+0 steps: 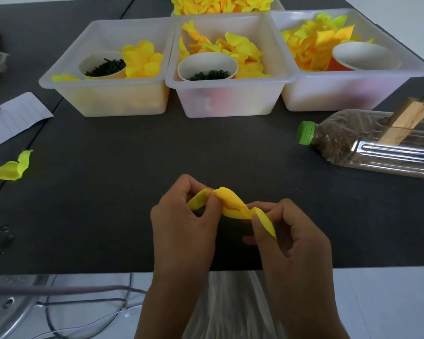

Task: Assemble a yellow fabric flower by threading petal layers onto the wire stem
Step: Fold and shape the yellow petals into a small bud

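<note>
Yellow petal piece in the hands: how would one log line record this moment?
left hand: pinches yellow petal layer | right hand: pinches other end | wire stem: not visible

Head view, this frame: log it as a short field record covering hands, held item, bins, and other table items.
left hand: pinches one end of the yellow petal layer
right hand: pinches its other end
wire stem: not visible
bins: three translucent bins holding yellow petals and paper cups
loose petal: on table, far left
bottle: lying on its side, green cap, at right
</note>
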The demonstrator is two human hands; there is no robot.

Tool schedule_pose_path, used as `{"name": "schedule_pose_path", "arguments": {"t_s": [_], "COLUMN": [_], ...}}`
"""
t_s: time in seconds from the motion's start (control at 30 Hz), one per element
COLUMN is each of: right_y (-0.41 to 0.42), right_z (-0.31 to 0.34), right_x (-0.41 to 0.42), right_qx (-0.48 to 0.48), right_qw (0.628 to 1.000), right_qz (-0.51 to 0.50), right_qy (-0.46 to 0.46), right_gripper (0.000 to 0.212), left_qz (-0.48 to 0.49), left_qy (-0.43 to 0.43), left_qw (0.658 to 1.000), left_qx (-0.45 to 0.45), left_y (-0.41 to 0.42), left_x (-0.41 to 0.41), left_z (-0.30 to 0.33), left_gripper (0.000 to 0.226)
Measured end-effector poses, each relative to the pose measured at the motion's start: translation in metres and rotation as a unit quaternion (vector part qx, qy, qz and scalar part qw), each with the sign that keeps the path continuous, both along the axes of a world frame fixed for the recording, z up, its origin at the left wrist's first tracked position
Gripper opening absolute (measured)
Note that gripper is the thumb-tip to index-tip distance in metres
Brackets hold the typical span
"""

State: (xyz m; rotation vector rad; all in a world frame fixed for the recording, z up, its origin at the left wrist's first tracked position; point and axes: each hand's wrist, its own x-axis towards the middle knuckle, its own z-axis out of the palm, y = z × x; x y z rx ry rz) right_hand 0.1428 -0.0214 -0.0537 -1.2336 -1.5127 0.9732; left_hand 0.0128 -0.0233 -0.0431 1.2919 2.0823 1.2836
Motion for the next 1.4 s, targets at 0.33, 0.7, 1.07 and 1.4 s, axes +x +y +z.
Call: {"name": "schedule_pose_path", "arguments": {"t_s": [0.33,0.7,1.07,1.4], "right_y": [0.013,0.015,0.031,0.062], "right_z": [0.005,-0.003,0.014,0.013], "right_x": [0.007,0.005,0.039,-0.015], "right_qx": [-0.060,-0.057,-0.162,-0.224], "right_qw": [0.992,0.978,0.986,0.965], "right_qz": [0.033,-0.013,0.007,0.133], "right_qy": [-0.106,-0.201,-0.040,-0.032], "right_gripper": [0.026,0.018,0.024,0.012], "left_qz": [-0.077,-0.019,0.014,-0.027], "left_qy": [-0.007,0.020,-0.176,-0.204], "left_qw": [0.997,0.999,0.984,0.978], "left_qx": [0.011,-0.020,-0.036,-0.023], "left_y": [-0.007,-0.002,-0.006,0.006], "left_x": [0.023,0.015,-0.052,-0.041], "left_z": [0.003,-0.008,-0.003,-0.003], "left_gripper": [0.015,0.017,0.012,0.004]}}
